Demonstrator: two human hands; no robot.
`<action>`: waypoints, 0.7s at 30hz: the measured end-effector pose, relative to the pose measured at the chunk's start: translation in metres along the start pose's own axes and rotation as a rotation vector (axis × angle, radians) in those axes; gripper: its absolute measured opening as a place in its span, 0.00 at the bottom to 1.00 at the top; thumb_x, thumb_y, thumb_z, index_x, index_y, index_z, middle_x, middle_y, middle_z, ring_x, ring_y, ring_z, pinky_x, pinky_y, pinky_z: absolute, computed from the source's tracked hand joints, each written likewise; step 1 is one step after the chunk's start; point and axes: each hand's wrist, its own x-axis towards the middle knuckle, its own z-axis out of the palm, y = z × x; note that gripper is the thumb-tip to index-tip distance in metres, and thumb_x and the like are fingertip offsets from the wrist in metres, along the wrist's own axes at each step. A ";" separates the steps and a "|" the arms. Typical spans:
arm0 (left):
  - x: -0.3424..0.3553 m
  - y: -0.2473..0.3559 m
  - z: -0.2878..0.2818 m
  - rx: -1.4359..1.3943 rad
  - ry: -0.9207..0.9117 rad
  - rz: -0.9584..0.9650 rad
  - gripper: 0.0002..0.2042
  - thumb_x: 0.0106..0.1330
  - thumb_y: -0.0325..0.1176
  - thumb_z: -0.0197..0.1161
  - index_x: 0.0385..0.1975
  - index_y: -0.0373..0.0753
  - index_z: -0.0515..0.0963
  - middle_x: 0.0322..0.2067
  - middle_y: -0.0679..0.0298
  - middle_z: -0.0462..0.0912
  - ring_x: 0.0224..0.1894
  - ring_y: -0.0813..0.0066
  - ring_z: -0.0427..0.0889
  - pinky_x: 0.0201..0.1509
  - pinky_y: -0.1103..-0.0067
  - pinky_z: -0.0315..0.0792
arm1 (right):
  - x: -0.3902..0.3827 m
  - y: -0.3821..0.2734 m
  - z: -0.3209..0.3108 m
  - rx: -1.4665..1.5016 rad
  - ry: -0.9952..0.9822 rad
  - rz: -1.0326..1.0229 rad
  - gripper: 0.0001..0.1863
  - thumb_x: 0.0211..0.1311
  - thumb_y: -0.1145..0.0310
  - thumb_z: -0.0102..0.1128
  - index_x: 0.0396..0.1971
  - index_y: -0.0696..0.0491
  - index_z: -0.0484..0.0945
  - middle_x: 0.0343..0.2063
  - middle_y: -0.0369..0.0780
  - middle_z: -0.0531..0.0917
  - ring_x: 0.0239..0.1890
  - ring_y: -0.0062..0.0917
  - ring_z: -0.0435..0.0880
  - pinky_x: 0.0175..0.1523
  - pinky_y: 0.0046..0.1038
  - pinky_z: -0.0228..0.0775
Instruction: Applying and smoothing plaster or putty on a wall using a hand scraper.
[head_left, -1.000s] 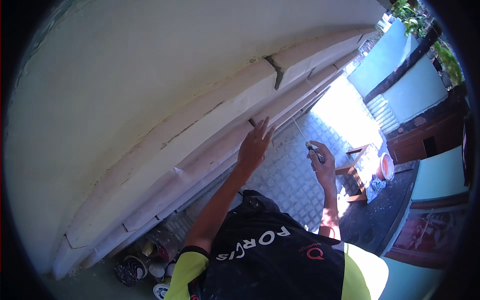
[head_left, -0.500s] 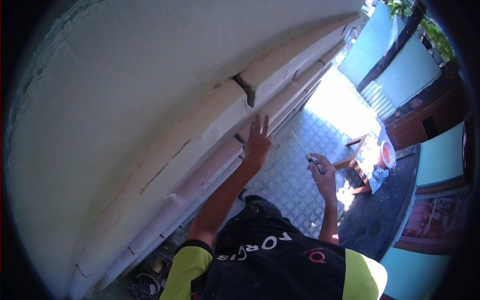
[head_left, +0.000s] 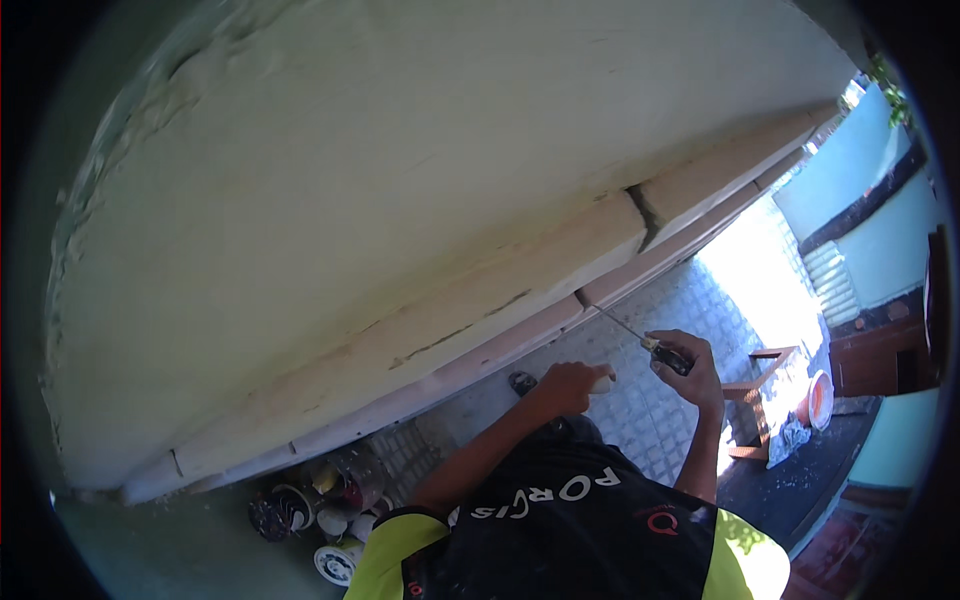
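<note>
My right hand [head_left: 692,368] is closed round the dark handle of a screwdriver [head_left: 662,352]. Its thin shaft points up and left, and the tip appears beside a dark gap [head_left: 584,298] in the lower band of the wall moulding; whether they touch I cannot tell. My left hand [head_left: 572,388] is closed in front of my body, below the moulding. A small whitish lump [head_left: 602,384] shows at its fingers, too unclear to name. Above, the pale pink stepped moulding [head_left: 560,250] has a wider dark gap [head_left: 643,215] and a long thin crack [head_left: 460,328].
Several paint-stained buckets and cans [head_left: 335,500] stand at the wall's foot, lower left. To the right is a wooden stool [head_left: 742,390] with a cloth [head_left: 790,440] and an orange-red bucket [head_left: 818,400] beside it. Patterned tiles [head_left: 640,420] cover the floor.
My left hand has come down off the moulding and its spread fingers have closed. The screwdriver's tip now lies close to the lower gap. The view has shifted, showing more buckets.
</note>
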 end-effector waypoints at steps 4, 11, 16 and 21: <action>-0.103 -0.072 0.041 -0.416 0.236 -0.162 0.24 0.52 0.21 0.55 0.53 0.45 0.74 0.45 0.51 0.83 0.44 0.49 0.83 0.51 0.61 0.76 | 0.033 -0.036 0.049 -0.256 -0.341 -0.234 0.19 0.48 0.75 0.71 0.44 0.55 0.85 0.31 0.41 0.84 0.29 0.25 0.84 0.39 0.26 0.76; -0.307 -0.075 0.076 -0.567 1.013 -0.621 0.24 0.52 0.12 0.54 0.51 0.35 0.76 0.49 0.56 0.82 0.51 0.66 0.83 0.56 0.75 0.74 | 0.045 -0.052 0.218 -0.459 -0.457 -0.644 0.13 0.53 0.66 0.71 0.40 0.50 0.86 0.32 0.36 0.81 0.28 0.29 0.84 0.35 0.32 0.77; -0.379 -0.059 0.128 -0.623 1.397 -0.638 0.24 0.52 0.10 0.50 0.51 0.32 0.75 0.51 0.53 0.82 0.52 0.65 0.84 0.52 0.74 0.77 | 0.016 -0.090 0.330 -0.441 -0.601 -0.771 0.13 0.55 0.63 0.70 0.41 0.50 0.86 0.32 0.37 0.82 0.29 0.30 0.85 0.36 0.33 0.77; -0.411 -0.033 0.150 -0.945 1.776 -0.597 0.25 0.52 0.10 0.49 0.52 0.32 0.74 0.54 0.55 0.80 0.54 0.63 0.82 0.50 0.78 0.77 | -0.009 -0.129 0.445 -0.373 -0.722 -0.840 0.15 0.56 0.58 0.68 0.41 0.49 0.87 0.36 0.40 0.84 0.36 0.35 0.85 0.42 0.35 0.77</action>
